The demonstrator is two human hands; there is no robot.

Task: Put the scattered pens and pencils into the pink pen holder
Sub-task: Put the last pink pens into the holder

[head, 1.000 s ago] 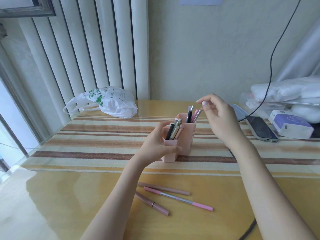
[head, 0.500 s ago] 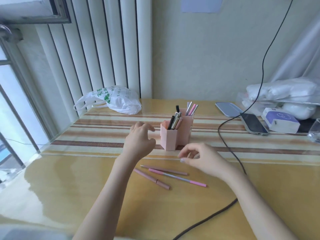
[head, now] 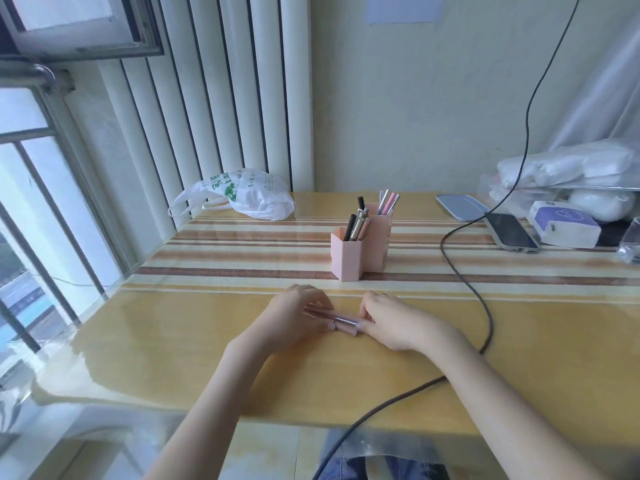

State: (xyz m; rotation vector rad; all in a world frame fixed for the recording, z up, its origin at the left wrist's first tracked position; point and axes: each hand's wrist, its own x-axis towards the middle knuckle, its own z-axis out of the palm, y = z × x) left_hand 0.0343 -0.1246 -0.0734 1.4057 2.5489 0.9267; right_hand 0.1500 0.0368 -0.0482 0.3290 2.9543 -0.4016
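In the head view, both hands lie low on the yellow worktop (head: pixel 173 341), meeting over a small bundle of pens (head: pixel 341 322) that lies flat on the bare surface in front of the striped cloth. The left hand (head: pixel 294 322) comes in from the left with its fingers curled over the left ends of the pens, holding them. The right hand (head: pixel 391 323) comes in from the right, its fingertips (head: pixel 362 325) pressed against the bundle's right ends; whether it grips them or only touches them I cannot tell, since the fingers hide the contact. Only a short pink and silvery stretch of the pens shows between the two hands.

The pink pen holder (head: pixel 349 258) stands upright on the striped cloth, beyond the hands and apart from them. Several pens stand in its compartments, dark and gold ones in the middle, pink and grey ones at the back.

A black cable (head: pixel 460 271) runs down the wall, across the worktop to the right of the holder and off the near edge. A white plastic bag (head: pixel 242 195) lies at the far left, and a phone (head: pixel 510 232) lies at the far right.
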